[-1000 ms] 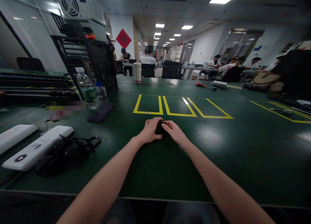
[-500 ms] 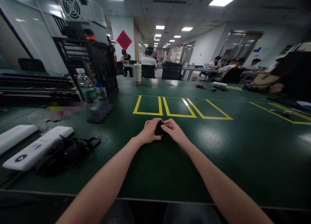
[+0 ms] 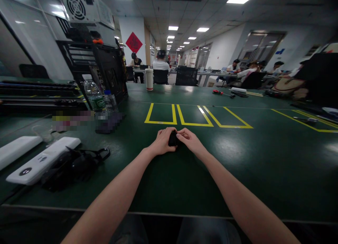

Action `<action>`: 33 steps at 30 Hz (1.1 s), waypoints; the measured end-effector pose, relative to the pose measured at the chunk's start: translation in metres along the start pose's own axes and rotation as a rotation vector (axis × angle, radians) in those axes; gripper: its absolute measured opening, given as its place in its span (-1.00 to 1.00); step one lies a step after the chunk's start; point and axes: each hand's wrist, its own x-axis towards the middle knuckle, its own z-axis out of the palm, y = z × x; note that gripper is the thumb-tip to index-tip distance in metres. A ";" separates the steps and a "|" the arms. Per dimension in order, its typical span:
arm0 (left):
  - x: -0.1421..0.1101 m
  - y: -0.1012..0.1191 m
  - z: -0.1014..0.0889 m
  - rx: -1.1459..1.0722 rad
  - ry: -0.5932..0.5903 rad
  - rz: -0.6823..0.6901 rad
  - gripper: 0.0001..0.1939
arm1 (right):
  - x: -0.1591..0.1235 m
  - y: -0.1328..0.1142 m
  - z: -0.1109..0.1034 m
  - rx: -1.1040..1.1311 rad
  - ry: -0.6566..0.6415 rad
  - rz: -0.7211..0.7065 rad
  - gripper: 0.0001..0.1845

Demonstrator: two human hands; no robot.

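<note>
A small black object [image 3: 172, 139], too dark to name, is held just above or on the green table [image 3: 185, 180], in front of the yellow tape outlines. My left hand [image 3: 163, 142] wraps round its left side, with the thumb along the near edge. On the other side, my right hand [image 3: 190, 140] has thumb and fingertips pinched together at the object's right edge. Whether the right fingers grip the object itself or a small part on it is hidden.
Yellow tape outlines [image 3: 160, 123] mark the table beyond my hands. To the left lie a white power bank [image 3: 43, 161], black straps [image 3: 76, 163], a water bottle [image 3: 93, 92] and an open computer case [image 3: 111, 71]. A white cup [image 3: 149, 80] and a red screwdriver [image 3: 218, 92] sit farther back.
My right hand has shifted very slightly right, showing a little more of the black object. My left hand keeps its hold. The whole view has tilted a touch.
</note>
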 end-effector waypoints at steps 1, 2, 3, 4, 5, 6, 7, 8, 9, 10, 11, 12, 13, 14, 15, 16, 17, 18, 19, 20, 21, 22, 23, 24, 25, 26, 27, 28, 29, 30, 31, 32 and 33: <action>0.000 0.000 0.000 0.001 -0.001 0.002 -0.36 | 0.001 0.001 0.001 -0.002 0.016 -0.005 -0.79; 0.000 0.000 -0.001 0.003 -0.002 0.001 -0.34 | 0.002 0.003 0.001 -0.002 0.025 0.000 -0.78; 0.000 0.001 -0.001 0.005 -0.004 -0.001 -0.33 | 0.003 0.005 0.002 0.000 0.030 0.011 -0.77; 0.000 0.001 -0.001 0.006 -0.007 0.000 -0.33 | 0.005 0.006 0.002 0.002 0.034 0.026 -0.76; -0.001 0.001 -0.002 0.005 -0.011 0.003 -0.34 | 0.006 0.007 0.003 0.004 0.038 0.040 -0.74; -0.001 0.001 -0.002 0.003 -0.012 0.007 -0.36 | 0.007 0.008 0.003 0.006 0.038 0.048 -0.73; -0.001 0.000 -0.002 0.000 -0.011 0.011 -0.37 | 0.007 0.008 0.002 0.006 0.036 0.052 -0.73; -0.001 0.000 -0.001 -0.001 -0.010 0.016 -0.38 | 0.007 0.007 0.002 0.004 0.033 0.052 -0.75; -0.001 -0.001 -0.001 -0.002 -0.010 0.019 -0.38 | 0.006 0.006 0.002 0.004 0.023 0.047 -0.76; 0.000 -0.002 0.000 -0.001 -0.006 0.020 -0.38 | 0.005 0.005 0.001 0.008 0.007 0.040 -0.77; 0.000 -0.003 0.001 0.002 -0.002 0.019 -0.37 | 0.004 0.003 0.001 0.016 -0.014 0.031 -0.77; 0.000 -0.003 0.002 0.007 0.003 0.016 -0.37 | 0.003 0.002 0.000 0.026 -0.035 0.022 -0.76; 0.000 -0.004 0.003 0.011 0.007 0.012 -0.36 | 0.002 0.002 0.000 0.036 -0.054 0.017 -0.75; 0.001 -0.004 0.004 0.015 0.010 0.011 -0.36 | 0.001 0.002 0.000 0.042 -0.066 0.014 -0.75; 0.001 -0.004 0.004 0.018 0.014 0.010 -0.37 | 0.001 0.002 0.000 0.041 -0.062 0.011 -0.76; 0.001 -0.004 0.004 0.019 0.015 0.010 -0.37 | 0.002 0.004 0.001 0.032 -0.043 0.008 -0.78; 0.001 -0.004 0.004 0.020 0.015 0.013 -0.37 | 0.003 0.005 0.001 0.021 -0.019 0.003 -0.81; 0.001 -0.004 0.004 0.020 0.014 0.015 -0.37 | 0.004 0.007 0.001 0.013 0.005 -0.003 -0.82; 0.000 -0.004 0.004 0.020 0.014 0.018 -0.36 | 0.005 0.009 0.001 0.008 0.021 -0.002 -0.82; 0.000 -0.004 0.004 0.020 0.013 0.019 -0.36 | 0.006 0.010 0.001 0.007 0.030 0.005 -0.81; 0.000 -0.004 0.003 0.020 0.012 0.021 -0.35 | 0.007 0.011 0.001 0.008 0.029 0.020 -0.79; 0.000 -0.003 0.002 0.020 0.011 0.021 -0.35 | 0.008 0.010 0.001 0.009 0.022 0.037 -0.77; 0.000 -0.003 0.002 0.021 0.011 0.022 -0.36 | 0.008 0.009 0.000 0.010 0.015 0.051 -0.75; 0.000 -0.003 0.002 0.022 0.009 0.022 -0.37 | 0.007 0.008 -0.001 0.008 0.007 0.061 -0.74; -0.001 -0.003 0.001 0.022 0.007 0.024 -0.38 | 0.006 0.006 -0.001 0.005 -0.004 0.064 -0.75; -0.001 -0.002 0.001 0.020 0.005 0.027 -0.39 | 0.005 0.004 -0.002 0.006 -0.020 0.059 -0.75; -0.001 -0.002 0.001 0.017 0.005 0.030 -0.39 | 0.004 0.002 -0.002 0.003 -0.043 0.054 -0.76; -0.001 -0.002 0.001 0.013 0.005 0.033 -0.39 | 0.003 0.001 -0.003 0.010 -0.064 0.043 -0.76; -0.001 -0.002 0.002 0.010 0.008 0.032 -0.38 | 0.002 0.000 -0.003 0.021 -0.084 0.035 -0.75; 0.000 -0.002 0.002 0.009 0.012 0.029 -0.37 | 0.001 -0.001 -0.003 0.030 -0.097 0.030 -0.74; 0.000 -0.003 0.003 0.010 0.016 0.024 -0.36 | 0.001 0.000 -0.002 0.035 -0.103 0.030 -0.73; 0.000 -0.003 0.003 0.012 0.020 0.021 -0.36 | 0.001 0.001 -0.002 0.032 -0.095 0.029 -0.74; 0.000 -0.003 0.004 0.015 0.023 0.020 -0.35 | 0.001 0.002 -0.001 0.019 -0.074 0.028 -0.76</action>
